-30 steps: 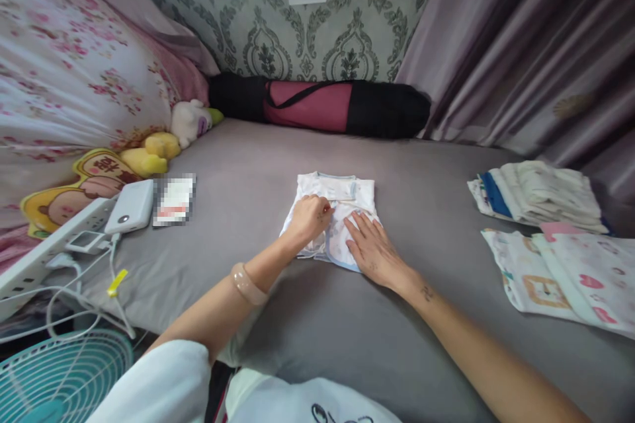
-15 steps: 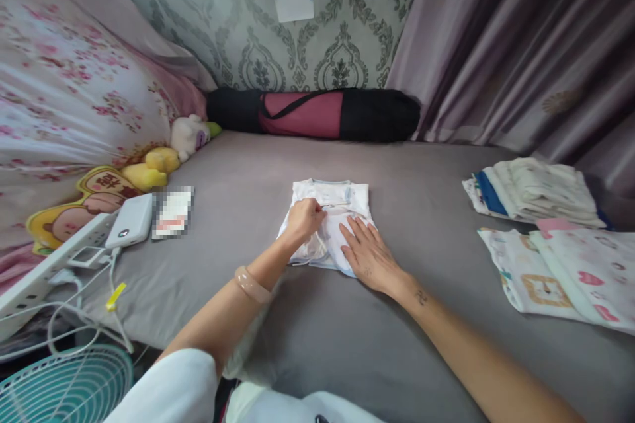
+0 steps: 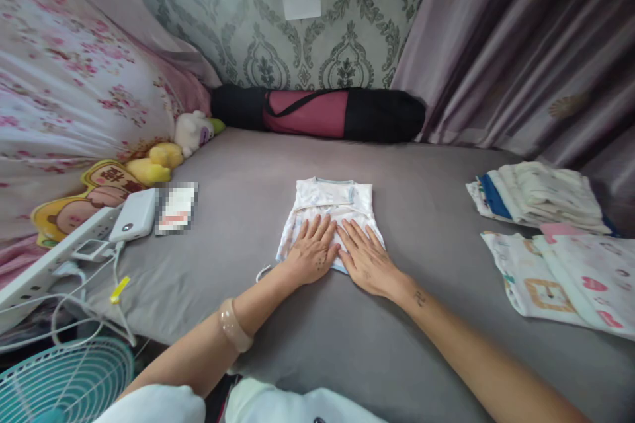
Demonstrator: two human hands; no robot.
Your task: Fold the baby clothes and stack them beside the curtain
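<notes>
A small white baby top [image 3: 325, 193] with light blue trim lies flat on the grey bed sheet, its neckline toward the wall. My left hand [image 3: 312, 252] rests palm down on its lower left part, fingers spread. Beside it my right hand [image 3: 368, 255] lies flat on the lower right part, fingers also apart. The two hands nearly meet at the thumbs and cover much of the lower half of the garment. A thin white tie string [image 3: 262, 272] sticks out left of the hem, near my left wrist.
Folded cloths [image 3: 546, 195] and printed baby clothes [image 3: 570, 277] lie at the right. On the left are a power strip [image 3: 64, 258], a white power bank [image 3: 133, 215], a blurred-out flat object [image 3: 176, 208], plush toys [image 3: 159, 162] and a teal fan [image 3: 64, 383]. A black-and-maroon bag [image 3: 307, 112] lies along the wall.
My left hand has opened from a pinch on the garment's upper middle, moved nearer me and flattened on the cloth. My right hand stays flat at the right. The lower front lies smoother.
</notes>
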